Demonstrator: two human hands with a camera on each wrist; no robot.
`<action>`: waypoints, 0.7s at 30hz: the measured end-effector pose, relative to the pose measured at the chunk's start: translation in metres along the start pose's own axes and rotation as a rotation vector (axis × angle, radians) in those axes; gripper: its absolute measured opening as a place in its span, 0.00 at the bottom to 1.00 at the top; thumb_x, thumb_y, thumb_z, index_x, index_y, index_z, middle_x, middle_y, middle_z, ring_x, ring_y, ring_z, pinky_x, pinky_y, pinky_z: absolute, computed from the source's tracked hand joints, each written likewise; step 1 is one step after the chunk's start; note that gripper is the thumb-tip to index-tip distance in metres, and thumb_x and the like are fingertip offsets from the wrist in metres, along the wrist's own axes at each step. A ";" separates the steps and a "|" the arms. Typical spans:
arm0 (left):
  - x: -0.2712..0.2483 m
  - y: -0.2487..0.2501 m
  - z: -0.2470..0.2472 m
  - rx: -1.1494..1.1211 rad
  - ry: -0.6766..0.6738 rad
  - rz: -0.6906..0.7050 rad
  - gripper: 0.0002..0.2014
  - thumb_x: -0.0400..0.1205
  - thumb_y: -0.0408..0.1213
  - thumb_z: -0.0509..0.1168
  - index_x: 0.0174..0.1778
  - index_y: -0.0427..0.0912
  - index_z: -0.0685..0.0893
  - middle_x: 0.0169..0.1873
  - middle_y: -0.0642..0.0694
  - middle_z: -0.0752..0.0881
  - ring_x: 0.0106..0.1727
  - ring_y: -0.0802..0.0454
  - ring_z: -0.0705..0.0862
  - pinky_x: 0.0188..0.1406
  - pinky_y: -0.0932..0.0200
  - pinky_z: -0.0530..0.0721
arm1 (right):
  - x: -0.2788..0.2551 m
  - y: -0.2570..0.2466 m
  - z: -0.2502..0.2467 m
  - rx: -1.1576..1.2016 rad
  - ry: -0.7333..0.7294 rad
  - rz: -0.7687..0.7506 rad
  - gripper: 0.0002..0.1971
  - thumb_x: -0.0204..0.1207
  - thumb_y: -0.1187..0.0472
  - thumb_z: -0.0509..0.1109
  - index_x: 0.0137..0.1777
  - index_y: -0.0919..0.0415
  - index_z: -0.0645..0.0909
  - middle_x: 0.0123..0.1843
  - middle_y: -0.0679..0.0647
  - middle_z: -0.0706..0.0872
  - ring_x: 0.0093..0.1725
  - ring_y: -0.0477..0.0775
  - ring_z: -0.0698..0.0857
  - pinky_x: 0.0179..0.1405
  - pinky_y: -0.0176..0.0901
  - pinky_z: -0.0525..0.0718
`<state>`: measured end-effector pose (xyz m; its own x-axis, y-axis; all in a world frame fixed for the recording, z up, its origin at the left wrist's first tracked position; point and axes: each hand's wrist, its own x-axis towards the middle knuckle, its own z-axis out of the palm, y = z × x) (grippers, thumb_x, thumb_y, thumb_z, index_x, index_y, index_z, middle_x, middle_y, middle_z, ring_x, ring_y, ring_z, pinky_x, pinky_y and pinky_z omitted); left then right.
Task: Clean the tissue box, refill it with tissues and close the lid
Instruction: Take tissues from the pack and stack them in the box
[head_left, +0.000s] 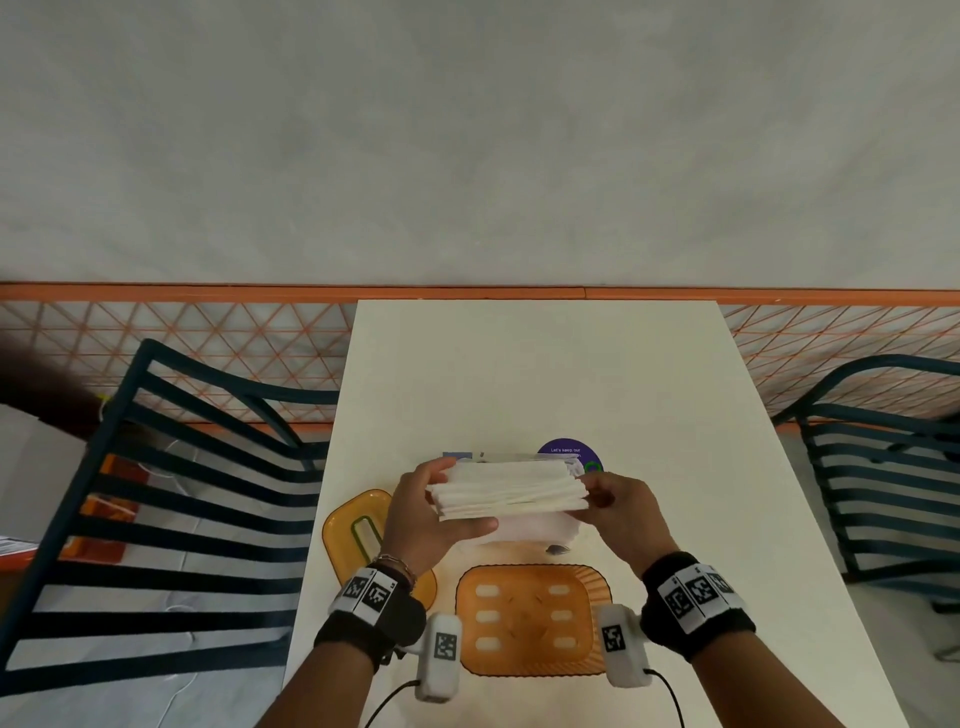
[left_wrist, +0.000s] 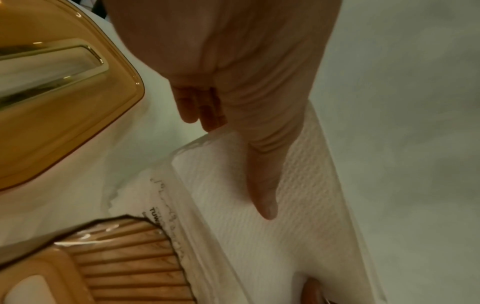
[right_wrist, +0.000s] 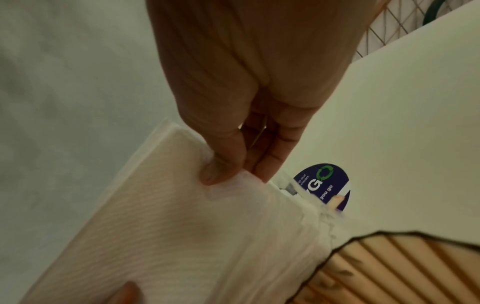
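A thick stack of white tissues (head_left: 506, 488) is held level above the table, a little beyond the box. My left hand (head_left: 441, 499) grips its left end, thumb (left_wrist: 262, 185) along the near face. My right hand (head_left: 597, 501) pinches the right end between thumb (right_wrist: 221, 164) and fingers. The orange ribbed tissue box (head_left: 530, 621) stands open and empty just in front of my wrists. Its amber lid (head_left: 358, 535) with the slot lies on the table to the left, partly under my left wrist. A clear printed wrapper (left_wrist: 166, 207) lies beneath the stack.
A round purple sticker (head_left: 569, 454) is on the white table (head_left: 519, 374) behind the stack. Dark slatted chairs stand to the left (head_left: 171, 519) and right (head_left: 883, 467) of the table. A wall with an orange rail closes off the far edge.
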<state>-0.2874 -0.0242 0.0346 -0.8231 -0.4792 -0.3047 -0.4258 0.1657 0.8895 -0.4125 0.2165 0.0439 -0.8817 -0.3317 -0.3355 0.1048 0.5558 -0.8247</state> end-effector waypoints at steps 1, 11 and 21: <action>0.001 0.000 -0.001 -0.026 -0.014 0.032 0.40 0.55 0.49 0.90 0.63 0.60 0.84 0.57 0.58 0.85 0.57 0.58 0.85 0.50 0.59 0.89 | 0.000 -0.001 -0.002 0.016 -0.005 -0.015 0.11 0.67 0.70 0.83 0.43 0.55 0.91 0.40 0.50 0.93 0.41 0.52 0.89 0.46 0.42 0.86; 0.014 0.024 0.015 -0.117 -0.080 0.017 0.20 0.67 0.21 0.73 0.44 0.52 0.94 0.50 0.55 0.92 0.51 0.55 0.89 0.40 0.65 0.86 | 0.010 -0.012 -0.004 -0.056 -0.088 -0.139 0.24 0.64 0.67 0.85 0.56 0.43 0.86 0.55 0.41 0.89 0.52 0.44 0.87 0.50 0.30 0.82; 0.019 0.023 0.031 -0.136 -0.001 0.017 0.19 0.70 0.16 0.70 0.41 0.48 0.92 0.44 0.51 0.92 0.51 0.55 0.89 0.42 0.61 0.88 | 0.024 -0.021 0.010 -0.165 -0.082 -0.165 0.14 0.64 0.59 0.86 0.50 0.48 0.92 0.45 0.39 0.93 0.45 0.37 0.89 0.47 0.35 0.86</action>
<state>-0.3240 -0.0029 0.0385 -0.8301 -0.4769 -0.2890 -0.3565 0.0553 0.9327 -0.4316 0.1892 0.0483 -0.8397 -0.4851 -0.2441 -0.1196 0.6036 -0.7882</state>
